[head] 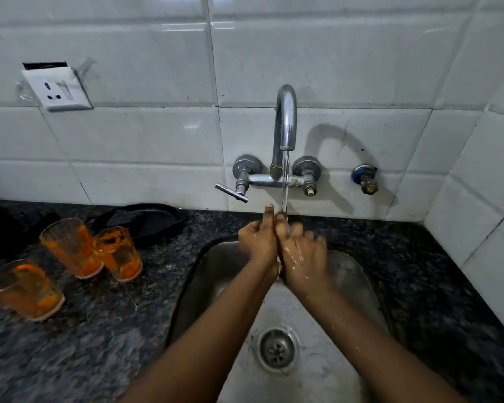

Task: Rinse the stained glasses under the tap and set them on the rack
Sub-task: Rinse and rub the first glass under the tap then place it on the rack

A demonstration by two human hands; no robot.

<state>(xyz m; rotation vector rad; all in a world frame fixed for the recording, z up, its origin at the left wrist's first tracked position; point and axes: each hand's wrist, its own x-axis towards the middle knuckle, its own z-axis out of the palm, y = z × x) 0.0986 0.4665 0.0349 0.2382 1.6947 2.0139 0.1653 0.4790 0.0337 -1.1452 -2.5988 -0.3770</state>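
rubbing our left hand [258,242] and right hand [301,254] together holding nothing under the tap [285,120], we still have three orange glasses [70,245] to rinse.

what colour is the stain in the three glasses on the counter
Orange, coating the insides of all three glasses, clearest in the head view.

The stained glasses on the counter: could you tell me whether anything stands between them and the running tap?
Nothing visible does. The three stained glasses stand on the counter left of the sink, with bare counter between. Only the left hand and right hand, pressed together, occupy the stream under the tap. No rack is visible.
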